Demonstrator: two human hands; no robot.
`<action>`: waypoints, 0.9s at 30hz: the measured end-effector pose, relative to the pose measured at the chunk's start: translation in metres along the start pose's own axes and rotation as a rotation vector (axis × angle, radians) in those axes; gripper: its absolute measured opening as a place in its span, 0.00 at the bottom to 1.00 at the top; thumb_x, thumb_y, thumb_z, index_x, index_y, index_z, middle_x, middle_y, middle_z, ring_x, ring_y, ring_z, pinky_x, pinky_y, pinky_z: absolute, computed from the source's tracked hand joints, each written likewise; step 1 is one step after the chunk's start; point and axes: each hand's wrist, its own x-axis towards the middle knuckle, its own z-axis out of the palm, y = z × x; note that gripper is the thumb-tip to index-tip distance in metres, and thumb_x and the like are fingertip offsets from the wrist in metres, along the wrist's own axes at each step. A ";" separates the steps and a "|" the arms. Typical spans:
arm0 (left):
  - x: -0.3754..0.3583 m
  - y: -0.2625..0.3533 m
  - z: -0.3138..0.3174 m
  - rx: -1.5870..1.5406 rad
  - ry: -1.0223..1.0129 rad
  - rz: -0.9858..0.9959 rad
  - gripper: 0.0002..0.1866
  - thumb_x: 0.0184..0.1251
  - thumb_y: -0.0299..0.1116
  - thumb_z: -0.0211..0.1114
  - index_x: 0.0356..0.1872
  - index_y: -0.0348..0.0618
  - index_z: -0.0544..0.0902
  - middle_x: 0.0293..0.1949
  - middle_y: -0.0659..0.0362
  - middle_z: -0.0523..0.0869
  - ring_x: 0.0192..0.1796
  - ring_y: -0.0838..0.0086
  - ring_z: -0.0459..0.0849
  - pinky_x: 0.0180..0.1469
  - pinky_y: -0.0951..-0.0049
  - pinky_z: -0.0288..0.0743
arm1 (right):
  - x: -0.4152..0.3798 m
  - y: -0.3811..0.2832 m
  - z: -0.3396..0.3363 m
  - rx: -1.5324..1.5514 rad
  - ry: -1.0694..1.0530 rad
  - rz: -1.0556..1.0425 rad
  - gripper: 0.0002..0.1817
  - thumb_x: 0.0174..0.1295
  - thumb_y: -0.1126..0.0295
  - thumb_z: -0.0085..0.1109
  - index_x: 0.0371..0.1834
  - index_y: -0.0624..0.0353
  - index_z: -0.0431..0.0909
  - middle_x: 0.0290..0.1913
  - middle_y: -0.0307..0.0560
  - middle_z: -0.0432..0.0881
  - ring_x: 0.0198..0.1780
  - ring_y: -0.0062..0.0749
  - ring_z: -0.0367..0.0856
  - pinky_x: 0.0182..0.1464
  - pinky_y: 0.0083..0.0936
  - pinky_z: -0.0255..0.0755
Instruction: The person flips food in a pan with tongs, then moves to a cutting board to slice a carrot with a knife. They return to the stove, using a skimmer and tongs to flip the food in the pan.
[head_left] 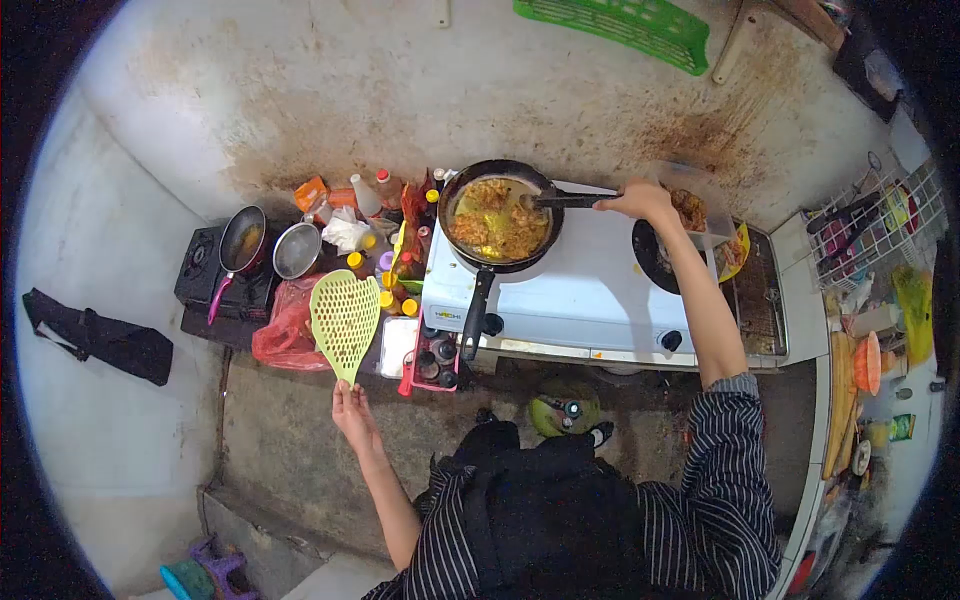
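My left hand (356, 420) is closed on the handle of a light green slotted strainer scoop (344, 315), held up left of the stove over the floor. My right hand (642, 203) grips black tongs (575, 200), whose tips reach into a black frying pan (484, 268). In the pan, browned pieces of food (490, 225) sit in yellowish oil. The pan rests on the left burner of a white gas stove (590, 300), its handle toward me. Right of my right hand, a clear container (715, 190) holds more browned food.
Sauce bottles (390, 185) crowd the stove's left side, with a red plastic bag (290, 330) below. Further left are a small pan (243, 240) and a round sieve (297, 250). A white wire rack (880, 220) stands at right. A green basket (620, 30) hangs on the wall.
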 end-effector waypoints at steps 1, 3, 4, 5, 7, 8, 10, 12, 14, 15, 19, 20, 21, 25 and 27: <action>0.000 0.001 0.001 -0.001 0.003 0.003 0.10 0.65 0.34 0.57 0.43 0.40 0.74 0.33 0.64 0.78 0.33 0.84 0.76 0.39 0.84 0.71 | 0.005 0.000 0.002 0.017 -0.028 0.003 0.41 0.32 0.31 0.59 0.38 0.58 0.81 0.38 0.54 0.81 0.44 0.44 0.79 0.46 0.32 0.70; -0.001 0.002 0.002 -0.005 0.013 0.011 0.10 0.65 0.34 0.56 0.42 0.40 0.74 0.32 0.64 0.78 0.33 0.84 0.76 0.39 0.84 0.71 | 0.010 0.002 0.009 0.048 -0.011 0.000 0.40 0.32 0.32 0.59 0.38 0.56 0.82 0.37 0.53 0.81 0.43 0.44 0.79 0.45 0.32 0.71; -0.001 0.004 0.003 -0.009 0.010 0.013 0.09 0.65 0.34 0.56 0.42 0.40 0.74 0.32 0.64 0.78 0.33 0.84 0.76 0.39 0.84 0.71 | 0.011 0.004 0.014 0.065 0.034 -0.004 0.39 0.31 0.32 0.59 0.38 0.56 0.82 0.37 0.53 0.81 0.43 0.43 0.79 0.45 0.31 0.71; -0.001 0.005 0.004 -0.014 0.006 0.014 0.09 0.65 0.33 0.56 0.41 0.40 0.74 0.32 0.64 0.78 0.33 0.83 0.76 0.39 0.84 0.71 | 0.012 0.007 0.017 0.080 0.081 -0.008 0.39 0.31 0.32 0.60 0.38 0.55 0.82 0.36 0.52 0.81 0.42 0.43 0.79 0.45 0.31 0.71; 0.000 0.004 0.003 -0.016 0.008 0.013 0.09 0.65 0.33 0.56 0.41 0.40 0.74 0.32 0.64 0.78 0.33 0.83 0.76 0.39 0.84 0.71 | 0.004 0.006 0.015 0.124 0.105 -0.034 0.39 0.32 0.33 0.60 0.38 0.55 0.82 0.36 0.52 0.81 0.42 0.43 0.79 0.45 0.31 0.71; 0.001 0.004 0.003 -0.011 0.014 0.012 0.09 0.65 0.33 0.56 0.41 0.40 0.74 0.32 0.64 0.78 0.33 0.83 0.76 0.39 0.84 0.71 | -0.001 0.007 0.014 0.147 0.117 -0.046 0.38 0.32 0.33 0.60 0.38 0.55 0.82 0.37 0.51 0.81 0.42 0.42 0.79 0.45 0.31 0.71; 0.003 0.002 0.001 0.006 0.008 0.016 0.09 0.65 0.33 0.57 0.40 0.40 0.74 0.32 0.64 0.78 0.33 0.83 0.76 0.39 0.84 0.71 | -0.013 0.003 0.011 0.101 0.221 -0.081 0.37 0.33 0.34 0.61 0.40 0.54 0.81 0.35 0.51 0.82 0.40 0.42 0.80 0.43 0.32 0.72; 0.005 0.000 0.002 0.031 -0.013 0.026 0.09 0.65 0.33 0.57 0.40 0.39 0.74 0.31 0.63 0.78 0.33 0.83 0.77 0.39 0.83 0.72 | -0.026 -0.002 0.011 0.031 0.338 -0.118 0.35 0.35 0.37 0.62 0.41 0.52 0.81 0.32 0.51 0.82 0.38 0.42 0.80 0.40 0.33 0.73; 0.006 0.000 0.003 0.013 0.000 0.004 0.09 0.65 0.33 0.57 0.40 0.39 0.74 0.31 0.63 0.78 0.32 0.83 0.77 0.39 0.83 0.72 | -0.039 -0.007 0.016 -0.066 0.468 -0.167 0.31 0.38 0.41 0.63 0.41 0.51 0.80 0.29 0.51 0.82 0.34 0.43 0.81 0.35 0.34 0.74; 0.006 0.000 0.004 0.002 0.009 -0.006 0.09 0.64 0.33 0.57 0.40 0.39 0.74 0.31 0.63 0.79 0.32 0.83 0.77 0.39 0.83 0.72 | -0.045 -0.007 0.021 -0.081 0.511 -0.216 0.29 0.39 0.43 0.64 0.41 0.51 0.80 0.27 0.49 0.81 0.32 0.42 0.81 0.33 0.34 0.74; 0.006 -0.003 0.006 -0.008 0.009 -0.002 0.09 0.64 0.32 0.57 0.40 0.39 0.74 0.31 0.63 0.79 0.33 0.83 0.77 0.39 0.83 0.72 | -0.076 -0.006 0.045 -0.164 0.564 -0.343 0.24 0.43 0.49 0.63 0.42 0.50 0.78 0.22 0.45 0.79 0.24 0.39 0.80 0.25 0.33 0.72; 0.008 -0.005 0.003 -0.009 0.007 -0.006 0.09 0.64 0.32 0.57 0.40 0.38 0.75 0.31 0.63 0.79 0.33 0.83 0.77 0.39 0.83 0.72 | -0.078 0.001 0.056 -0.169 0.593 -0.378 0.25 0.43 0.49 0.64 0.43 0.50 0.77 0.22 0.45 0.79 0.24 0.38 0.79 0.25 0.32 0.72; 0.009 -0.005 0.003 -0.011 0.004 -0.010 0.09 0.64 0.32 0.57 0.40 0.38 0.75 0.32 0.63 0.79 0.33 0.83 0.77 0.39 0.83 0.72 | -0.083 0.004 0.061 -0.173 0.624 -0.411 0.25 0.43 0.50 0.64 0.44 0.49 0.77 0.22 0.45 0.78 0.23 0.37 0.79 0.24 0.31 0.72; 0.012 -0.009 0.003 -0.011 -0.007 -0.018 0.09 0.64 0.32 0.57 0.40 0.38 0.75 0.32 0.62 0.79 0.32 0.82 0.77 0.39 0.82 0.73 | -0.093 0.016 0.077 -0.160 0.628 -0.426 0.25 0.45 0.50 0.62 0.46 0.48 0.76 0.21 0.43 0.74 0.21 0.37 0.76 0.23 0.29 0.71; 0.010 -0.007 0.009 -0.007 -0.016 -0.024 0.09 0.64 0.32 0.57 0.41 0.38 0.74 0.32 0.62 0.79 0.33 0.82 0.77 0.39 0.82 0.73 | -0.094 0.021 0.081 -0.146 0.634 -0.426 0.25 0.45 0.50 0.62 0.46 0.48 0.76 0.21 0.42 0.73 0.21 0.37 0.76 0.23 0.29 0.70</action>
